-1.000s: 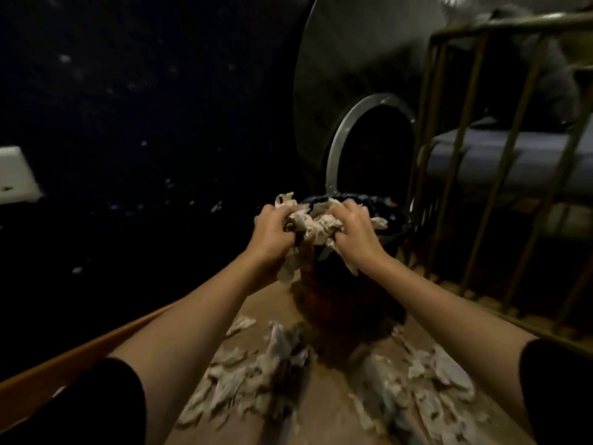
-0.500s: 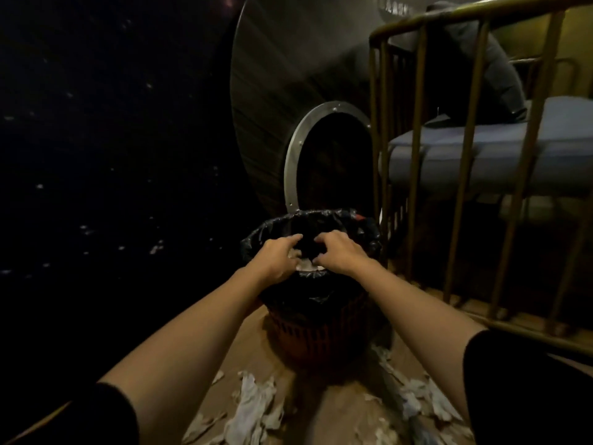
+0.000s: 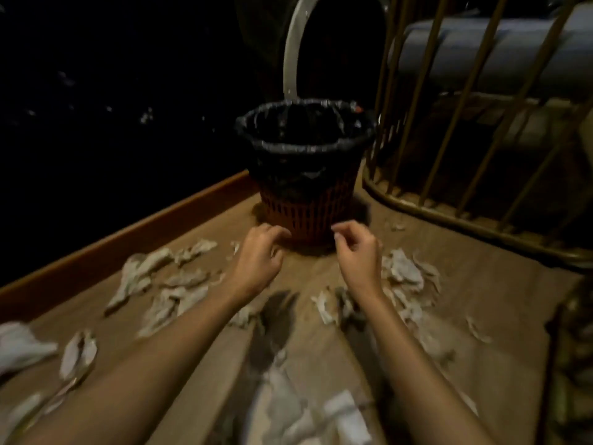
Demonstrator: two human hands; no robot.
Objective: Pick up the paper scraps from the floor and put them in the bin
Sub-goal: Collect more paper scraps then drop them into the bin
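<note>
A red slatted bin (image 3: 305,213) lined with a black bag stands upright on the brown floor ahead of me. My left hand (image 3: 260,258) and my right hand (image 3: 357,255) hover side by side just in front of its base, fingers loosely curled and apart, holding nothing. Torn white paper scraps lie on the floor to the left (image 3: 154,277), to the right (image 3: 402,271) and close to me (image 3: 308,412). The inside of the bin is dark, so its contents do not show.
A brass railing (image 3: 449,130) curves along the right, with a grey cushioned seat behind it. A wooden skirting edge (image 3: 128,232) borders the floor on the left, with a dark wall beyond. A round dark opening with a metal rim (image 3: 293,53) is behind the bin.
A second ago both hands held a wad of scraps over the bin, then pushed it inside. Now they are lowered in front of the bin, holding nothing, and my view has tilted down to the floor.
</note>
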